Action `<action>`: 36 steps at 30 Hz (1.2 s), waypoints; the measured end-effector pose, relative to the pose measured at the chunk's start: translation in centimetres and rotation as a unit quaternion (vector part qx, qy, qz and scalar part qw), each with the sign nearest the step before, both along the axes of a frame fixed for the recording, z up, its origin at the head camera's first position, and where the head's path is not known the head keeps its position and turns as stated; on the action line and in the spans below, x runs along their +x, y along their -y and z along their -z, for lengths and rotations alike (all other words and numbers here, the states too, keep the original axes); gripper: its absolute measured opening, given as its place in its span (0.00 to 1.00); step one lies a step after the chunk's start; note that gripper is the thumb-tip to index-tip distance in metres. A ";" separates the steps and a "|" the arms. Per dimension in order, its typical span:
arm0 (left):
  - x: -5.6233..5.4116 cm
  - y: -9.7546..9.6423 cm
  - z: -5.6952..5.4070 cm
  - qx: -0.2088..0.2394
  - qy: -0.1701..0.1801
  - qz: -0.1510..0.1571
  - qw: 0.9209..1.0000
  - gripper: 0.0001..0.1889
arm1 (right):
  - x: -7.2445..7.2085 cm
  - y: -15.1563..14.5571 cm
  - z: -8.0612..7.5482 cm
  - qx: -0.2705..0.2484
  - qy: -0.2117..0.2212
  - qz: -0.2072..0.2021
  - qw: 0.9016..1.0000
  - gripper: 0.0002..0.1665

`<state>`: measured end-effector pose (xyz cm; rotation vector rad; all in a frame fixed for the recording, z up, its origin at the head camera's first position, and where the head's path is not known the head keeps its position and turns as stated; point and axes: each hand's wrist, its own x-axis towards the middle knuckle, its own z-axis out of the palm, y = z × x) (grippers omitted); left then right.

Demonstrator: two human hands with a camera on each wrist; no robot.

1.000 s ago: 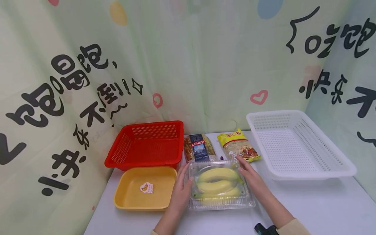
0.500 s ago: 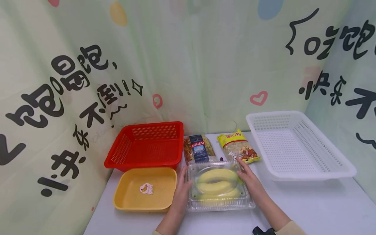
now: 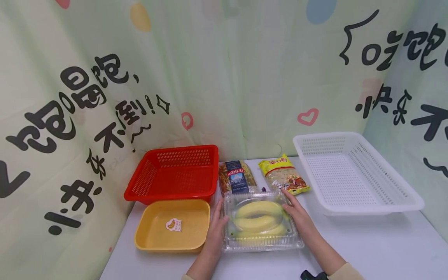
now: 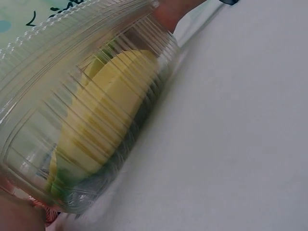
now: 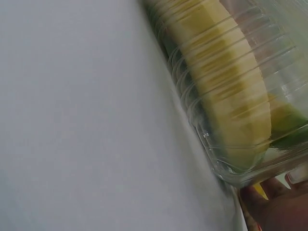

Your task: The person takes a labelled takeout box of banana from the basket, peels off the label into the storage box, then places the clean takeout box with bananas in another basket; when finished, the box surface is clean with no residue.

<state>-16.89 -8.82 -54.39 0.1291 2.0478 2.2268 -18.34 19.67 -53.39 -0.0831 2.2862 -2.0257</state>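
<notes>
A clear plastic clamshell box [image 3: 262, 243] with several yellow bananas [image 3: 260, 222] inside sits at the front middle of the table, lid down. My left hand [image 3: 215, 233] grips its left side, thumb over the lid's edge. On the opposite side my right hand [image 3: 299, 217] holds the box, thumb at the lid and fingers along the wall. Through the ribbed side, the left wrist view shows a banana [image 4: 108, 110] with green at its end. In the right wrist view, fingertips of the right hand [image 5: 281, 207] are at the box's corner; the rest is cut off.
A yellow tray [image 3: 154, 237] with a banana sticker stands left of the box, a red basket [image 3: 175, 194] behind it. Two pasta packets, one dark-labelled [image 3: 237, 177] and one yellow [image 3: 283, 175], lie behind the box. A white basket [image 3: 350, 208] stands at right.
Over the last second my left hand has shifted slightly and closed in against the box's side. My right hand has moved slightly down its side. The box stays nearly in place.
</notes>
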 end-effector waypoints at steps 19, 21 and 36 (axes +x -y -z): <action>-0.1 -0.3 0.0 0.046 0.040 0.001 0.998 0.33 | 0.3 0.3 -0.3 0.000 0.024 0.024 0.999 0.34; 0.0 -0.3 0.0 0.044 0.041 0.002 0.998 0.33 | 0.3 0.3 -0.4 0.001 0.020 0.027 0.999 0.34; 0.0 -0.2 -2.2 0.025 0.044 -0.001 0.999 0.33 | 0.7 0.3 -2.9 -0.006 -0.016 0.029 0.999 0.34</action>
